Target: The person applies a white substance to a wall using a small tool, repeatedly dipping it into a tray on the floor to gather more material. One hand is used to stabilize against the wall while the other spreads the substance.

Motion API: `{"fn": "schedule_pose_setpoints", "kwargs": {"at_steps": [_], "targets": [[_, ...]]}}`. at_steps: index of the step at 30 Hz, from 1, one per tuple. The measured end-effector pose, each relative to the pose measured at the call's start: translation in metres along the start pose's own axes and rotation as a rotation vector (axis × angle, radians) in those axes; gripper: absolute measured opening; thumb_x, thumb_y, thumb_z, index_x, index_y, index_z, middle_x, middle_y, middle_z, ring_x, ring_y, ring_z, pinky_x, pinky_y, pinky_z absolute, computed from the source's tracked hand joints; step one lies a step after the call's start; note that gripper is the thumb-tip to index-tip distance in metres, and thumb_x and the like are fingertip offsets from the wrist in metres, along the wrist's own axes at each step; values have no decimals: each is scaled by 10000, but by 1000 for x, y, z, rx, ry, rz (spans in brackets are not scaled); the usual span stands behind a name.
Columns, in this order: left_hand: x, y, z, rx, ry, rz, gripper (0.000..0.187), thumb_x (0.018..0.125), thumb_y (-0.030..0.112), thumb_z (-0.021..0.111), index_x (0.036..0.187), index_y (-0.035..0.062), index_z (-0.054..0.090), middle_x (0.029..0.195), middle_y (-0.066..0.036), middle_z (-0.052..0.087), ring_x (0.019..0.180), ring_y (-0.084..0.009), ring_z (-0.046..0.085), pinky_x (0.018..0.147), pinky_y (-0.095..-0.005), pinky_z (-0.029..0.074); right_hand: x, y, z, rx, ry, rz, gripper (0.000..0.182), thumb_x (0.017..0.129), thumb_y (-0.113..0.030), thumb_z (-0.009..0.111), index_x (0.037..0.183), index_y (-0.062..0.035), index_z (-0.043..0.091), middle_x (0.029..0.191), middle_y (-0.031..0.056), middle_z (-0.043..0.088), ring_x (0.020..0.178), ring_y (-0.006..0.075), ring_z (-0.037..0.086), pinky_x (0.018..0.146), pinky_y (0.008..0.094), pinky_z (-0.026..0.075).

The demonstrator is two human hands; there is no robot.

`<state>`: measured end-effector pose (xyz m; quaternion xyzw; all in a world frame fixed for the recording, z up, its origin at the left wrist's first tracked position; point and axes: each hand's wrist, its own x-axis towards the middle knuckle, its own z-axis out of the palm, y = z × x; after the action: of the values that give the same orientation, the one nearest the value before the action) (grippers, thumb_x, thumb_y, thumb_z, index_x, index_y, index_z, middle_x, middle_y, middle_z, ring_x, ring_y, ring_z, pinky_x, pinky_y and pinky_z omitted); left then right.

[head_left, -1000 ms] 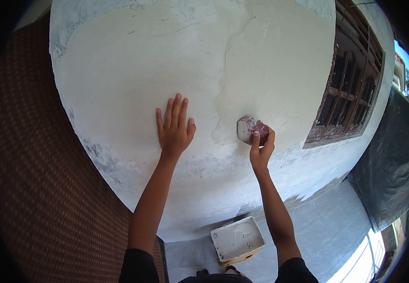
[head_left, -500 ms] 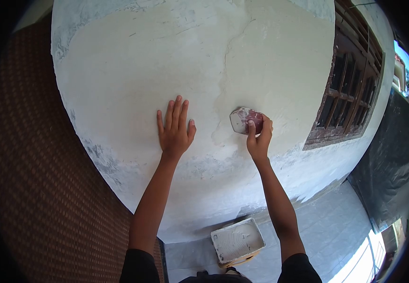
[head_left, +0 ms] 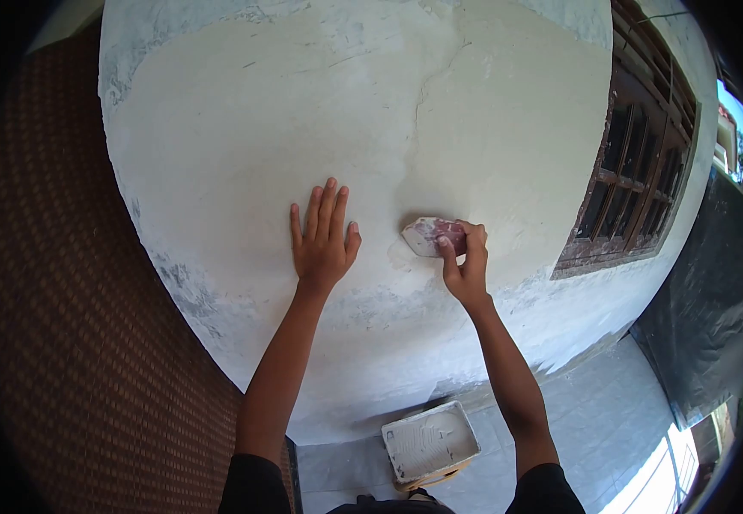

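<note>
My left hand (head_left: pixel 324 237) lies flat against the plastered wall (head_left: pixel 243 128), fingers stretched out and thumb apart. To its right, my right hand (head_left: pixel 467 261) grips a putty spreader (head_left: pixel 431 236), thumb on the near face and fingers behind its right end. The spreader is a small flat maroon piece with angled corners, smeared with white filler. It is tilted at the wall surface, its left end near a faint patch edge; whether its far edge touches is hidden. A thin crack runs up the wall above it.
Below, a tray (head_left: pixel 474 445) of white filler stands on the grey sheet-covered floor (head_left: pixel 551 411). A brown window (head_left: pixel 620 180) is set in the wall at right, with a black sheet (head_left: pixel 705 317) beyond. A brown woven panel (head_left: pixel 89 283) lines the left side.
My right hand has moved the spreader slightly down and left along the wall, tilting it more. My left hand stays flat in place; the whole view has shifted a little.
</note>
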<state>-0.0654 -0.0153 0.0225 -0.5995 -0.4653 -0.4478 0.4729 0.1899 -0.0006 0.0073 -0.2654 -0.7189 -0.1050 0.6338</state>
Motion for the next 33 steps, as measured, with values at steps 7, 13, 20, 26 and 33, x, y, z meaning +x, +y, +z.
{"fn": "schedule_pose_setpoints", "kwargs": {"at_steps": [7,13,20,26,33], "targets": [[0,1,-1,4,10,4,571,924,254,531,1465,104,428,1535,-82,409,1432,-249,357,1176,-538,185,6,4,-12,270,465,445,296,959,-118,599,1197,38,517,981,139,593,967,260,562,826,367,470],[0,1,-1,-8,-1,-9,561,932,260,522,1465,109,433,1535,-79,409,1431,-246,359,1176,-535,188,-42,14,0,-169,-124,-43,297,897,-63,625,1175,-5,539,969,133,560,848,252,471,841,398,346],[1,1,-1,0,23,-2,562,926,254,534,1463,116,437,1528,-72,420,1426,-239,365,1177,-535,193,-6,12,-19,251,384,366,315,979,-133,585,1228,35,491,1088,144,567,1005,236,577,854,338,480],[-1,1,-1,-14,6,-13,569,922,255,542,1464,120,435,1533,-66,413,1426,-231,364,1177,-532,194,-3,-7,9,42,14,102,287,924,-119,626,1177,-5,554,1000,118,567,891,245,450,859,372,319],[1,0,0,-7,20,-8,581,911,253,549,1466,120,435,1540,-60,405,1437,-226,349,1181,-523,188,13,0,11,-64,18,182,314,947,-167,603,1218,-18,551,1038,130,555,947,251,442,880,376,330]]}}
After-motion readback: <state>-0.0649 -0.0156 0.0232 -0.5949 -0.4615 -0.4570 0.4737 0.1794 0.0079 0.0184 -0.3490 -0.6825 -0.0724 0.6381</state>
